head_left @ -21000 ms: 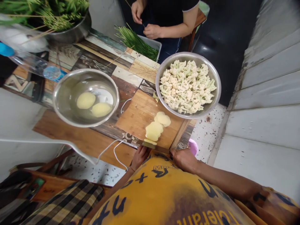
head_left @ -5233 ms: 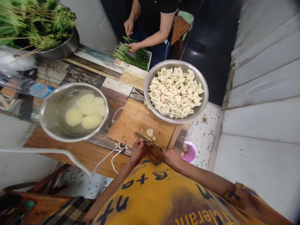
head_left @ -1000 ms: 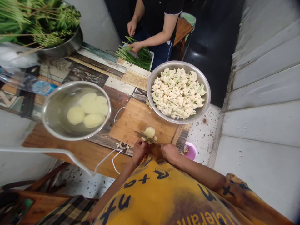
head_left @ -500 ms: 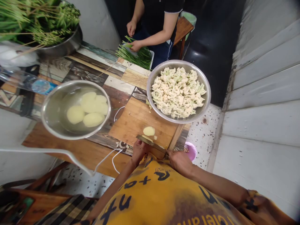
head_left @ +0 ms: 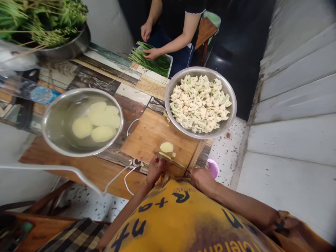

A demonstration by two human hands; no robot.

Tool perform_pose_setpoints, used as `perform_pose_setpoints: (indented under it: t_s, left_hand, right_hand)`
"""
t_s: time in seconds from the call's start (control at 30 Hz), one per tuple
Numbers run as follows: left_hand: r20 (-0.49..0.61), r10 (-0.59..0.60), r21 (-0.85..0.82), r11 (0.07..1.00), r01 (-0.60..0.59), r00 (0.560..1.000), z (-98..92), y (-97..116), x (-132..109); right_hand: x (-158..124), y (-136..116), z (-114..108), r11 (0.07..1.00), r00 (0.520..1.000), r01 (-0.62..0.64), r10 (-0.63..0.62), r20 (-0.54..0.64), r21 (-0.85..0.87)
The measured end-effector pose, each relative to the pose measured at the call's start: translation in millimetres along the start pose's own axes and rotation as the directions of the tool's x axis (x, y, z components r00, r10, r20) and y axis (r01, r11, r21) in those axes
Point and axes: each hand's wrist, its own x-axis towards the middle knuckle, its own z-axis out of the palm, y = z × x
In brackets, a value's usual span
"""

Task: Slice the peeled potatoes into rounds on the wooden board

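Right hand (head_left: 203, 179) is closed around the handle end of a knife (head_left: 172, 161), whose blade slants across the near part of a wooden cutting board (head_left: 147, 131). Left hand (head_left: 155, 167) has its fingers drawn together at the far end of the blade; whether they grip anything is hidden from this view. One oval potato slice (head_left: 167, 147) lies flat on the board just beyond the blade, with a small scrap near it.

Lettering covers the yellow shirt (head_left: 170, 217) of the person: upside down from here, "oleran" can be read near the bottom edge, where the word is cut off, and other bold black letters sit above it. A plastic bottle (head_left: 15, 85) at the left bears a blue label (head_left: 43, 94), its print too blurred to read.

Left of the board, a steel bowl (head_left: 82, 154) holds peeled potatoes (head_left: 103, 133) in water. Beyond the board's right side stands a wide steel basin (head_left: 233, 101) of cauliflower florets (head_left: 199, 105). Across the table (head_left: 133, 92), a co-worker's hand (head_left: 152, 54) touches long green stems (head_left: 162, 65) in a pale tray.
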Motion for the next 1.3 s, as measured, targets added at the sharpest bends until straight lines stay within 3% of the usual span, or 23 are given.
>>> perform_pose_setpoints:
  t_s: [0.47, 0.67, 0.87, 1.13, 1.3]
  left_hand:
    - [0.061, 0.048, -0.137, 0.990, -0.039, 0.997, 6.1, 10.3, -2.0]
    - [0.039, 0.013, -0.072, 0.997, -0.010, 0.999, 6.0, 13.2, -4.1]
    - [-0.028, -0.005, 0.012, 1.000, 0.006, 1.000, 4.1, 8.2, -1.7]
    - [0.063, 0.017, -0.053, 0.998, -0.014, 0.998, 2.9, 6.6, -2.2]
    - [0.028, 0.031, -0.023, 0.999, -0.031, 0.999, 3.0, 7.4, -2.4]
  right_hand:
    - [43.6, -10.3, 3.3, 0.996, 0.998, -0.058, 0.058, 0.007, 0.067]
    - [19.5, -5.6, -3.1, 0.996, 0.995, -0.004, 0.013, -0.101, 0.092]
    - [-2.8, 2.4, -6.2, 1.000, 0.998, 0.001, 0.000, -0.059, 0.019]
    - [-6.8, 11.2, -13.3, 1.000, 0.999, 0.014, -0.014, -0.039, -0.003]
    - [1.7, 7.9, -6.0, 1.000, 1.000, 0.006, -0.006, -0.029, 0.001]
